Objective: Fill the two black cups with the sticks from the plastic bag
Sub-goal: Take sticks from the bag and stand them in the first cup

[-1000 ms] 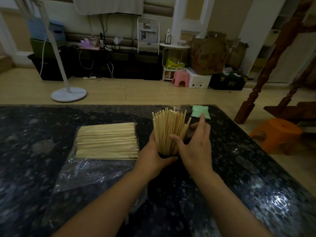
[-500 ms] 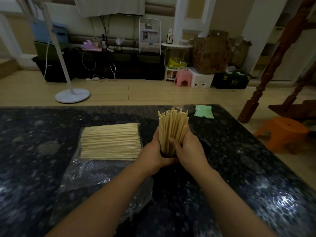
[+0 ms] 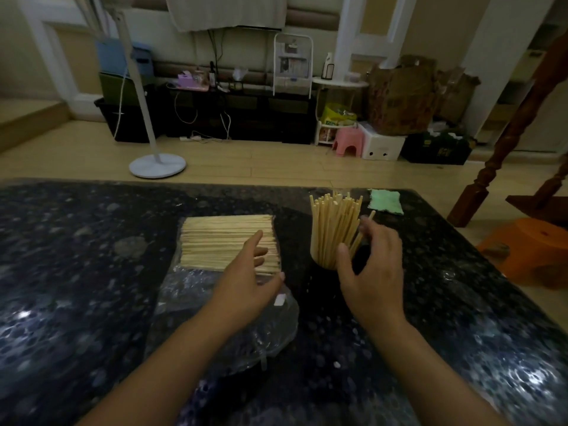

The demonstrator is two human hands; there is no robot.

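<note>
A bundle of pale sticks [image 3: 333,229] stands upright in a black cup [image 3: 322,270] that barely shows against the dark table. My right hand [image 3: 373,272] hovers at the cup's right side, fingers spread and relaxed, holding nothing. A flat pile of sticks [image 3: 221,238] lies in the clear plastic bag [image 3: 246,336] to the left. Over the pile's right end my left hand [image 3: 246,278] reaches with straight fingers and an empty palm. A second black cup is mostly hidden behind my right hand.
The dark speckled stone table [image 3: 92,272] fills the lower view. A green cloth [image 3: 385,202] lies at its far right edge. Beyond the table are a white fan stand [image 3: 157,164], a pink stool [image 3: 347,142] and an orange stool [image 3: 534,241] on the wooden floor.
Both hands have let go of the cup and its sticks. My left hand moved left over the pile in the bag; my right hand opened and drew slightly back.
</note>
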